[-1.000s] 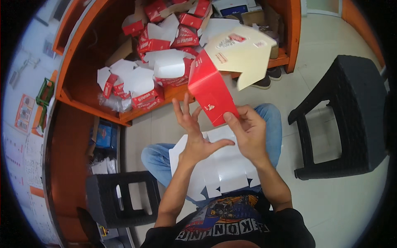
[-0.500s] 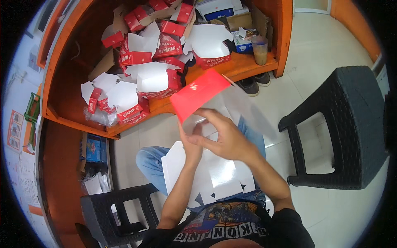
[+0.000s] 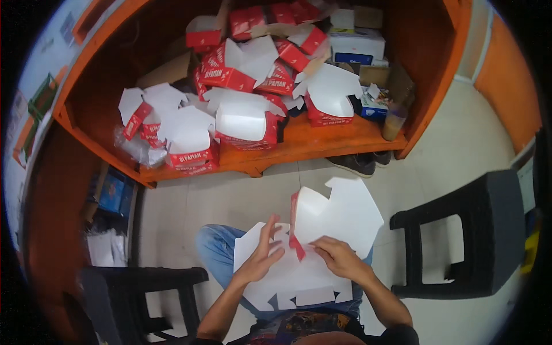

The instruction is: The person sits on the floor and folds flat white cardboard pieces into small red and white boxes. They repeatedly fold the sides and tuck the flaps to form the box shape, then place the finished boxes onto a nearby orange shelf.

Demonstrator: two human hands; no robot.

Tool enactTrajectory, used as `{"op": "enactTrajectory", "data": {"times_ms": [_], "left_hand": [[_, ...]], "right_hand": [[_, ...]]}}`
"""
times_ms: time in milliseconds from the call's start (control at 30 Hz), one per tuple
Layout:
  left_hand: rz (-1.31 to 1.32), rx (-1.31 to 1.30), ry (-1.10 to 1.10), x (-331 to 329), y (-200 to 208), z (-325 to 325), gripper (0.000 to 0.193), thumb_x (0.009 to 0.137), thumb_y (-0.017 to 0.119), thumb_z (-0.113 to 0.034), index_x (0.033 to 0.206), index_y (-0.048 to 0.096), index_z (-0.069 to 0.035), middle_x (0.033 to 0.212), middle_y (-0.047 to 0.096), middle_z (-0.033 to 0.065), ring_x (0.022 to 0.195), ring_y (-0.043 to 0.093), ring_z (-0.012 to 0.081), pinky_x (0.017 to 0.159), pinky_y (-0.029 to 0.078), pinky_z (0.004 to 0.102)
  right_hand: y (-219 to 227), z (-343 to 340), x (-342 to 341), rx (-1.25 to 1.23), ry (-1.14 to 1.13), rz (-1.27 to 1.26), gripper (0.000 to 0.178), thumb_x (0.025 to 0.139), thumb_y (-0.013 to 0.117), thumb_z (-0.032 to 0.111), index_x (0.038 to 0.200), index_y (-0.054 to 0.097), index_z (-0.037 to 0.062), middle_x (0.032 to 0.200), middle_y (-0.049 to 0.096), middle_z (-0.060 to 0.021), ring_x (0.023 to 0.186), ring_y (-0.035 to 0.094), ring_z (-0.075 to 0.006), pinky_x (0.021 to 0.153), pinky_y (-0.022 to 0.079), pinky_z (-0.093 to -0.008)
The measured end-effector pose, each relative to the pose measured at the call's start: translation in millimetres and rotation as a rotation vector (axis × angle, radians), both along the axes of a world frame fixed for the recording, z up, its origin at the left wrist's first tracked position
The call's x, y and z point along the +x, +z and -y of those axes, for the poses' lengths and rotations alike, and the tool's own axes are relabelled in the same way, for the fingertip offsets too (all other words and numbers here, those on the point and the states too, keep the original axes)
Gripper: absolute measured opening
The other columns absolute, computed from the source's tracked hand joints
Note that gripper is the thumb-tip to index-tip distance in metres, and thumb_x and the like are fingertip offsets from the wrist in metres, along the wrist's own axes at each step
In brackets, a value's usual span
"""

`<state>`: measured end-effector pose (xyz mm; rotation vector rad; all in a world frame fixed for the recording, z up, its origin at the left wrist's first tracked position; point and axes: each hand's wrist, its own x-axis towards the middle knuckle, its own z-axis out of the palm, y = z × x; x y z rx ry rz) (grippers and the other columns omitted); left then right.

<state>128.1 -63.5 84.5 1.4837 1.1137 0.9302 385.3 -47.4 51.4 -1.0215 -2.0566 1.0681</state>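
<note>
Folded carton [image 3: 336, 215], white inside up, above the flat white card [image 3: 322, 282] across my lap.
Before me an orange shelf [image 3: 310, 141] bears heaped red-and-white cartons [image 3: 241, 127] and, at its right end, a cup [image 3: 394, 123]; shoes [image 3: 353, 164] lie beneath it on the pale tiled floor [image 3: 230, 198], and black stools [image 3: 460, 230] stand on either side of me. My right hand [image 3: 339, 257] pinches the carton's near edge between thumb and fingers, beside a red corner flap; my left hand [image 3: 260, 256] is loosely spread at its left, apparently holding nothing, though I cannot tell whether a fingertip touches the card. Half a second earlier the carton stood raised, red side showing, with my hands overlapping at it; now it is turned over and my hands are apart.
</note>
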Motion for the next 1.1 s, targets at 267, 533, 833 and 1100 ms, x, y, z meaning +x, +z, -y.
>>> {"op": "enactTrajectory", "data": {"times_ms": [267,533,833,1100], "left_hand": [[-0.499,0.551,-0.325,5,-55,4,0.039,0.089,0.078,-0.027,0.125,0.068,-0.017,0.152,0.044,0.0091,0.147,0.031,0.0393,0.119,0.033,0.0528],[-0.404,0.578,0.194,10,-45,-15,0.019,0.086,0.078,-0.017,0.101,0.070,-0.009,0.114,0.062,0.0071,0.124,0.051,0.0340,0.106,0.042,0.0505],[-0.306,0.641,0.050,13,-56,-16,0.009,0.089,0.071,-0.015,0.097,0.071,-0.011,0.120,0.062,0.0026,0.133,0.045,0.0347,0.117,0.037,0.0560],[-0.359,0.565,-0.092,9,-45,-21,0.010,0.092,0.070,-0.020,0.098,0.072,-0.012,0.113,0.062,0.0043,0.133,0.046,0.0340,0.120,0.030,0.0577]], "right_hand": [[-29,12,21,-0.374,0.093,0.093,0.024,0.100,0.060,0.001,0.122,0.068,-0.0002,0.110,0.071,-0.0143,0.101,0.068,-0.0247,0.095,0.052,-0.0338],[-19,11,-5,-0.676,-0.235,-0.112,0.025,0.102,0.063,0.005,0.125,0.067,-0.0009,0.109,0.074,-0.0085,0.098,0.066,-0.0139,0.091,0.052,-0.0293],[-8,-1,-17,-0.651,-0.185,-0.058,0.025,0.101,0.064,0.006,0.124,0.067,-0.0042,0.105,0.074,-0.0079,0.093,0.066,-0.0126,0.084,0.052,-0.0266],[15,-11,-13,-0.495,-0.026,0.130,0.027,0.097,0.068,0.006,0.123,0.070,0.0005,0.105,0.075,-0.0118,0.092,0.069,-0.0185,0.084,0.052,-0.0296]]}}
